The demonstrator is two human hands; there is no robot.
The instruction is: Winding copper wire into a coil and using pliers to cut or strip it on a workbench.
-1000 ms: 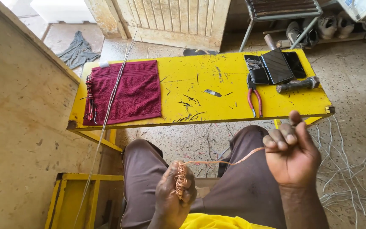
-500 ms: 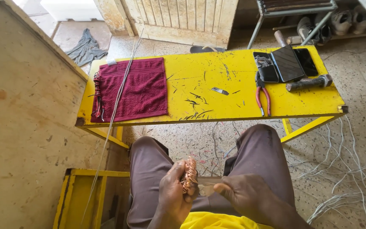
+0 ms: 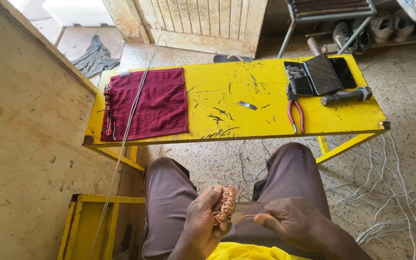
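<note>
My left hand (image 3: 201, 222) grips a round coil of copper wire (image 3: 225, 204) above my lap, fingers wrapped around its left side. A thin strand of copper wire (image 3: 244, 217) runs from the coil to my right hand (image 3: 292, 223), which pinches its end just right of the coil. Both hands sit low between my knees, in front of the yellow bench (image 3: 246, 96).
On the bench lie a maroon towel (image 3: 150, 103) with reddish wire bits (image 3: 107, 110), red-handled pliers (image 3: 295, 111), a hammer (image 3: 346, 96), dark phones and a case (image 3: 318, 74). A long thin rod (image 3: 126, 130) leans at the left. White wires (image 3: 391, 192) litter the floor at the right. A beige wall (image 3: 20, 144) stands on the left.
My right hand has come down from a raised position, where it pulled the strand taut, to just beside the coil. The left hand has kept hold of the coil.
</note>
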